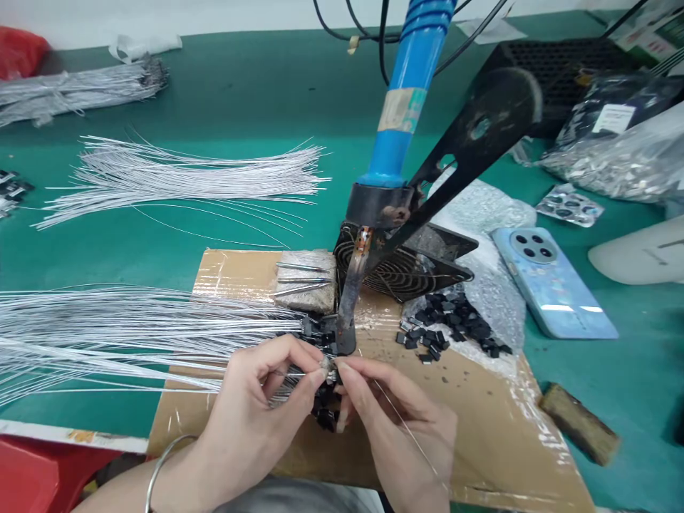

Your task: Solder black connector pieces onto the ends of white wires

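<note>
Two close pinches below the blue-handled tool (394, 135), inward of the near edge of the cardboard (496, 427), presumably for steadiness: my left hand (261, 402) grips a small grey part (325, 364); beside it, my right hand (398, 413), fingertips nearly together, hold unclear, thin wire (410, 433) across.

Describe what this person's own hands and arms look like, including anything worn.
Both the left hand and right hand are ungloved, with no rings visible. A slim, silver-coloured bangle circles the left wrist. The visible part of the left forearm has no sleeve. The right forearm is out of view.
</note>
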A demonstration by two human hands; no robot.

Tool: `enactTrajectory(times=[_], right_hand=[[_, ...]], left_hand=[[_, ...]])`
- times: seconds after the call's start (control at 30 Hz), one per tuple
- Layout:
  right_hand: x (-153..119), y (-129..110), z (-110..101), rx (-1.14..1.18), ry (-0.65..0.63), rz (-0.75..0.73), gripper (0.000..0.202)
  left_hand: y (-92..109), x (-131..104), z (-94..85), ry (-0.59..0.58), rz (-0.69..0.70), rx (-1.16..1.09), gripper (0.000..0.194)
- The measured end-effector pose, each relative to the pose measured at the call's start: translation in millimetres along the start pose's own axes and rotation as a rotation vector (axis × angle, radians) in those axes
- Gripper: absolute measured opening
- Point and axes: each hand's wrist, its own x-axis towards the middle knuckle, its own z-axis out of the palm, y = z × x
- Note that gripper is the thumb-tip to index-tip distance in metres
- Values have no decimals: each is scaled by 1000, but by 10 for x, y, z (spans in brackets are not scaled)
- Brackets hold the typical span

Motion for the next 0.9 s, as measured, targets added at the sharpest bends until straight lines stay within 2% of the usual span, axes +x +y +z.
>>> enactTrajectory(times=[0.4,0.5,0.6,0.7,0.83,0.9], right_hand=[[-6,29,4,17,3,-43,5],[24,92,-47,-63,-41,-142,4],[27,141,-101,-160,-57,-263,19],[-18,136,-128,-163,-61,-264,35],[-81,75,-164,-203,-31,-168,24],[-77,52,-203,-231,-20,-186,15]], left_hand=[[9,3,20,-6,-15,-37,15],[5,21,21,-6,-17,-6,16],[-11,33,20,-10,-20,15,17],[-35,42,22,-8,-44,17,16],[-48,51,27,-10,-50,26,16],[-43,52,27,-1,-39,50,16]])
